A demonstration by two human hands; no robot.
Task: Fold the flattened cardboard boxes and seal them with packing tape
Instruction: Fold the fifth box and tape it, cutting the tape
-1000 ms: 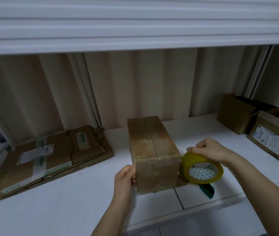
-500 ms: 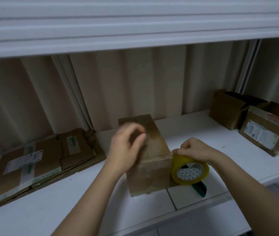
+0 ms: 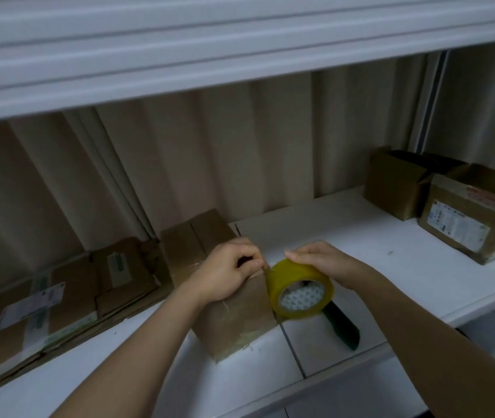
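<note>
Left hand pinches tape end atop box; right hand grips tape roll beside box.

Right of the folded box, bare shelf runs to two standing cartons. Left of the box, flattened cardboard crowds it. A green-handled tool lies just right of it.

Matt cardboard, glossy tape

Under the left hand, the brown cardboard box is looking matt, with shiny clear strips; the yellow tape roll under the right hand is gleaming like smooth plastic.
</note>
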